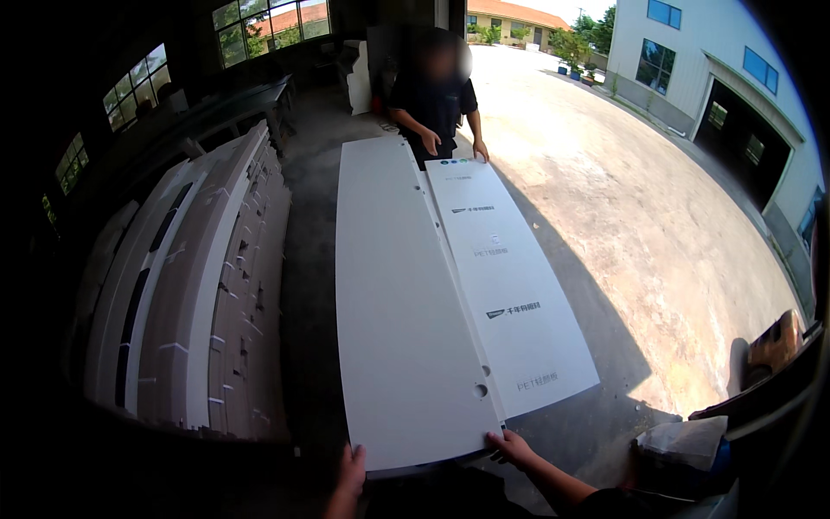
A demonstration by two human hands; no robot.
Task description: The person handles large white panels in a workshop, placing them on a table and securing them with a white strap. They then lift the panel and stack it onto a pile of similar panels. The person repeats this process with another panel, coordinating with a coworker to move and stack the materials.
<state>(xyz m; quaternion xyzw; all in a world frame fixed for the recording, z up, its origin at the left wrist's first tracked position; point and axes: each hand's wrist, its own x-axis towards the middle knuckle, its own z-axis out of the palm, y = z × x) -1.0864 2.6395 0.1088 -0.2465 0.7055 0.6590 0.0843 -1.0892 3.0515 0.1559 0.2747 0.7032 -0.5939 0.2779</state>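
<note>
A long, plain white panel [398, 294] lies flat before me, with round holes along its right edge. My left hand [350, 471] is closed on its near left corner. At the near right corner my right hand [513, 450] grips the same panel, fingers partly hidden at the edge. Beside it on the right is a second white panel [527, 277] with dark printing, set slightly farther from me. Across the far end stands another person [437, 99], one hand [481, 151] on the printed panel and the other held above the panels' far end.
Stacked long boards [199, 285], bound with straps, stand to my left. Behind them is a dark workbench [233, 108]. Bright concrete ground [588, 225] stretches to the right, toward a pale building [692, 69]. A whitish sheet-covered item [687, 441] sits at the near right.
</note>
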